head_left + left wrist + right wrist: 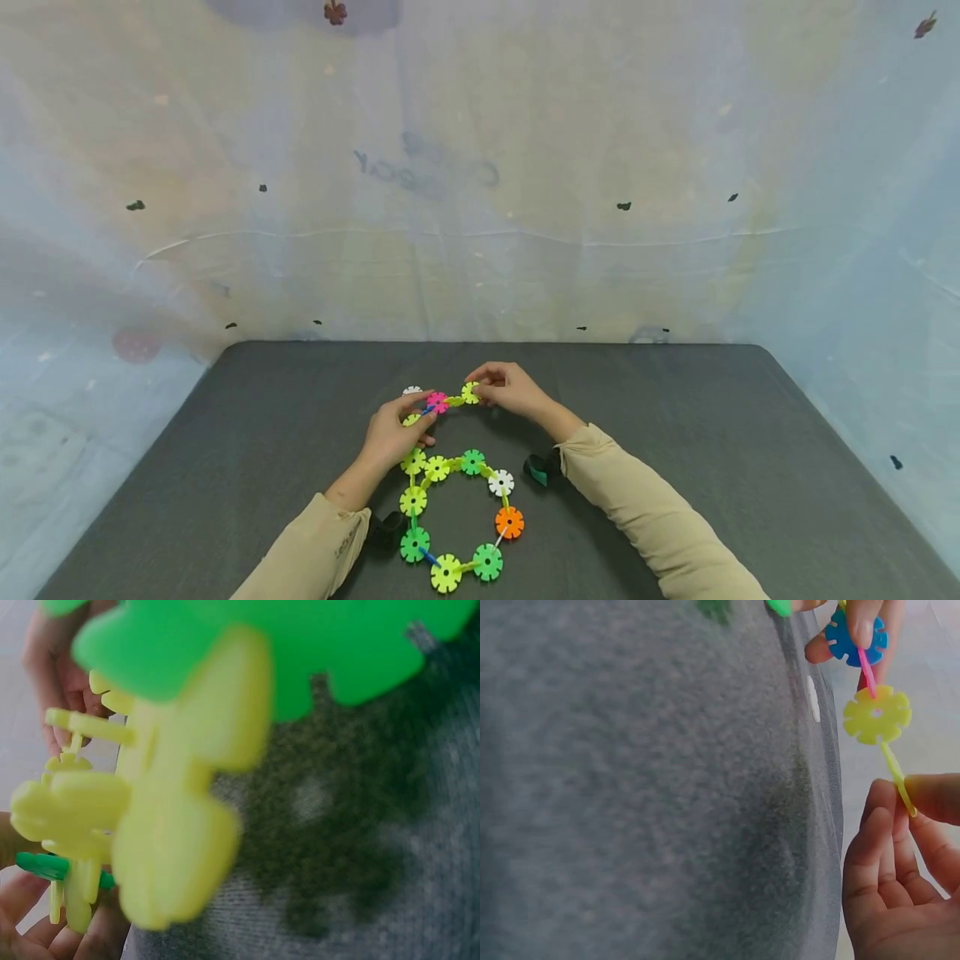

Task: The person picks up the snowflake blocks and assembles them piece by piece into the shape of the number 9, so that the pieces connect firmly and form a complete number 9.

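Note:
A chain of notched plastic snowflake discs runs between my two hands above the table. My left hand (393,432) grips the chain near a pink disc (438,403); in the right wrist view its fingers are at a blue disc (847,643). At the chain's other end, my right hand (513,390) pinches a yellow disc (470,392) between thumb and fingers. That yellow disc (898,780) appears edge-on in the right wrist view. Below the hands lies a ring of linked discs, among them an orange disc (510,522) and a green disc (487,562).
Behind my left hand a white disc (412,389) is partly hidden. Everything is over a dark grey table (300,392), with a pale sheet (480,275) hanging behind it. Dark straps, one a wrist strap (537,469), show near both cuffs.

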Motion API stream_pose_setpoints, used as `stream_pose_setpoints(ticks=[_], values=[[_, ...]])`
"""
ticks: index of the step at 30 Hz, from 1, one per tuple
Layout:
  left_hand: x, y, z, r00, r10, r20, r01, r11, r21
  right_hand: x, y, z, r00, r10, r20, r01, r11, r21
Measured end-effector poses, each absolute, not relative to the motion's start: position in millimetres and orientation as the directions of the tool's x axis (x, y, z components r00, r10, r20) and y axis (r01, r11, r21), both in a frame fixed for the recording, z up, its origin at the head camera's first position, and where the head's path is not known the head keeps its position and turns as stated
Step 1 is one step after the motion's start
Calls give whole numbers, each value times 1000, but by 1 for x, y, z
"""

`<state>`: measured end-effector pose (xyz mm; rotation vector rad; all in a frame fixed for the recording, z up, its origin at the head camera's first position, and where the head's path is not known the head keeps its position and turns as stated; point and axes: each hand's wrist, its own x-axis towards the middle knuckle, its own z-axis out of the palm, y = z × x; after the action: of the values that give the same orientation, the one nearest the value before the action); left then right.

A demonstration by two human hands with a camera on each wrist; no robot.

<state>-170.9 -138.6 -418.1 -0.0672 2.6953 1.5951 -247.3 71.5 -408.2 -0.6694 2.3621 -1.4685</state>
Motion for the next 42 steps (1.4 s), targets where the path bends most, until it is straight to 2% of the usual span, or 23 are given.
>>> stream_pose_setpoints(ticks=[8, 16, 42], values=[[-171, -139, -418, -999, -30, -37, -47, 461, 886, -244, 77, -414, -843, -538, 1, -221, 345, -912], [-171, -138, -418, -999, -26, -48, -55, 450, 891, -239, 77, -413, -860, -508, -43, -165, 357, -920], [-165, -134, -419, -998, -60, -26, -47, 393, 918, -239, 70, -426, -864, -503, -20, -123, 249, -961]])
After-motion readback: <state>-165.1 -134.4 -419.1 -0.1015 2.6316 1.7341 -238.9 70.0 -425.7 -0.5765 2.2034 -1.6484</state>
